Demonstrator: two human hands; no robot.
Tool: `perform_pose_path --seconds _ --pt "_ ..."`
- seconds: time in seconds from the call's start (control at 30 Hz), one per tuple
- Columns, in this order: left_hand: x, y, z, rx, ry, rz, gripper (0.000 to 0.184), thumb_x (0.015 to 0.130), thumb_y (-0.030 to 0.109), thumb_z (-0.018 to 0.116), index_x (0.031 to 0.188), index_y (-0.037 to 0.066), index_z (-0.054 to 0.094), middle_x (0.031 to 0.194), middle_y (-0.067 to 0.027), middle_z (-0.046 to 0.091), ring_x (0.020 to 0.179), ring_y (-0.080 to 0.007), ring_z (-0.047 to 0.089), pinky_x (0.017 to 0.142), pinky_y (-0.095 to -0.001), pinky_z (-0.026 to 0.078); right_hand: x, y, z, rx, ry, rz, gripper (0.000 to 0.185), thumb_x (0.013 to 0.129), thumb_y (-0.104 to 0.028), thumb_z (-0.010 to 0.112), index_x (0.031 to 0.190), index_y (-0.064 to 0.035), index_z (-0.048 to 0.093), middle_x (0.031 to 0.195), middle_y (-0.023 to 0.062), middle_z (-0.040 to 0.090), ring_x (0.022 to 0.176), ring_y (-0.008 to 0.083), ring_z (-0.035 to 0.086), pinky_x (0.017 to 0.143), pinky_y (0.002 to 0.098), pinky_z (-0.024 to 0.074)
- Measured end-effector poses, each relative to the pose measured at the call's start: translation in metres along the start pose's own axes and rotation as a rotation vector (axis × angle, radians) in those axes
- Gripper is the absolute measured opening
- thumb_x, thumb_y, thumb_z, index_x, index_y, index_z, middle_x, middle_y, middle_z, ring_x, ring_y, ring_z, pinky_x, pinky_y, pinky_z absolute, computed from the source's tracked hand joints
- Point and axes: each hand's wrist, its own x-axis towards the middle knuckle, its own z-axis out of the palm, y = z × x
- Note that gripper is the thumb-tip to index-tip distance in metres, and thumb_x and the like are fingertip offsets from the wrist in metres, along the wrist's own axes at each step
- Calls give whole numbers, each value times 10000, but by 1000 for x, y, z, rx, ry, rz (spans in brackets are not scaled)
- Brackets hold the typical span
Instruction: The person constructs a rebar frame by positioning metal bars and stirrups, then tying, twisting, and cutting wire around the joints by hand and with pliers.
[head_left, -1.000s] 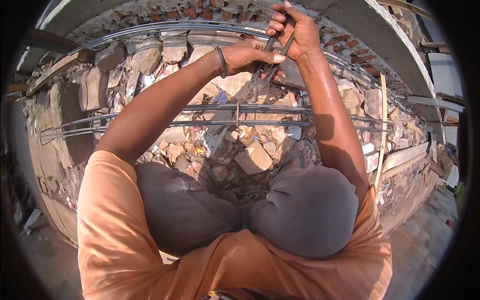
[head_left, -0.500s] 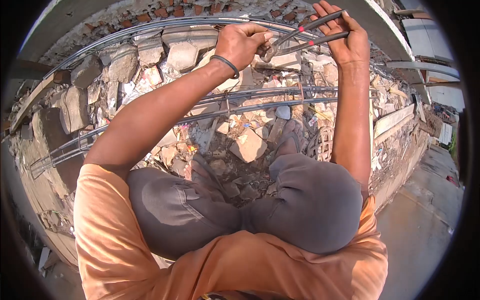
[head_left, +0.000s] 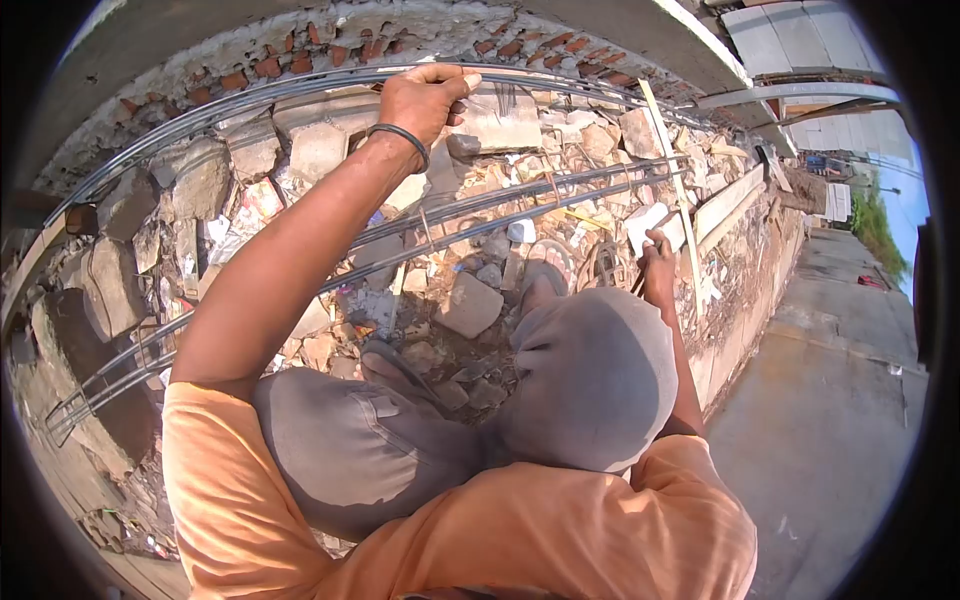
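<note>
My left hand (head_left: 425, 100), with a dark band at its wrist, is closed in a pinch at the upper steel bars (head_left: 300, 84); what lies between its fingertips is too small to tell. Some thin wires (head_left: 505, 98) show just right of these fingers. Low on the right, beside my knee, my right hand (head_left: 656, 268) has its fingers curled. A thin dark piece shows at its left side, too small to name. Below my left hand, a tied bundle of bars (head_left: 480, 205) crosses above the rubble.
Broken concrete and stones (head_left: 470, 305) lie around my sandalled feet. A thin wooden strip (head_left: 678, 190) stands near my right hand, with a plank (head_left: 728, 208) beyond it. A brick wall base (head_left: 300, 62) runs along the top, and paved ground (head_left: 800, 400) lies at right.
My right hand has moved down and right from the upper bars to beside my knee. The long-handled pincers it held are no longer clearly visible. My left hand has shifted left in the view.
</note>
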Motion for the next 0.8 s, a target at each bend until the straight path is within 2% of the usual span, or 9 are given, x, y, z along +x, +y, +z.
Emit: perform_pose_path --seconds 0.1,0.2,0.23,0.3,0.37,0.47,0.53,0.6,0.8 --pt "-9 -7 -2 -7 -44 -71 143 811 143 757 853 28 684 780 -20 646 665 -84 579 558 -222 474 19 101 40 -462 -165 -127 463 878 -165 618 1267 45 481 1137 214 593 1070 311 577 958 376 425" --pt "-12 -5 -7 -18 -53 -35 132 820 140 748 853 30 682 786 -25 647 661 -87 585 571 -219 476 6 38 72 -691 -73 -521 577 875 -226 656 1331 54 439 1186 208 590 1142 309 553 994 380 413" --pt "-14 -3 -7 -35 -51 -31 130 822 139 746 856 31 682 788 -26 647 663 -88 589 574 -219 477 21 10 80 -508 -58 -683 587 883 -238 653 1346 48 432 1183 190 595 1144 288 551 988 368 420" --pt "-19 3 -2 -65 -40 -40 129 825 136 742 860 29 679 788 -27 648 671 -92 599 578 -219 479 -16 -121 94 42 -335 -399 543 909 -239 629 1352 15 445 1168 147 608 1116 223 563 955 327 441" --pt "-24 21 5 -90 -24 -43 132 828 134 740 860 25 674 785 -28 647 681 -99 612 580 -219 483 -29 -193 111 6 -446 -632 510 956 -231 575 1383 1 419 1219 120 583 1093 169 572 910 286 465" --pt "-24 37 12 -255 -15 21 127 833 119 733 824 30 643 881 -55 655 710 -122 636 581 -211 490 -37 -261 128 -172 -527 -784 327 954 -245 582 1194 -22 593 999 57 619 895 127 587 768 282 483" --pt "-25 48 13 -321 -9 5 103 839 102 721 843 33 644 856 -53 652 721 -128 638 590 -216 493 -40 -285 130 -187 -497 -920 242 951 -258 589 1008 -40 678 796 4 570 732 90 538 669 287 466" --pt "-17 48 10 -451 -88 21 105 862 109 694 913 35 639 843 -55 653 755 -123 645 615 -220 500 -46 -309 123 11 -633 -746 281 943 -282 609 1011 -17 674 826 17 616 734 86 557 669 266 474" --pt "-33 79 42 -669 -250 -82 305 908 345 651 926 45 602 780 -39 613 693 -135 603 586 -232 464 -44 -336 130 566 -713 -766 287 981 -277 543 1047 -8 618 929 81 658 850 137 627 772 292 529"
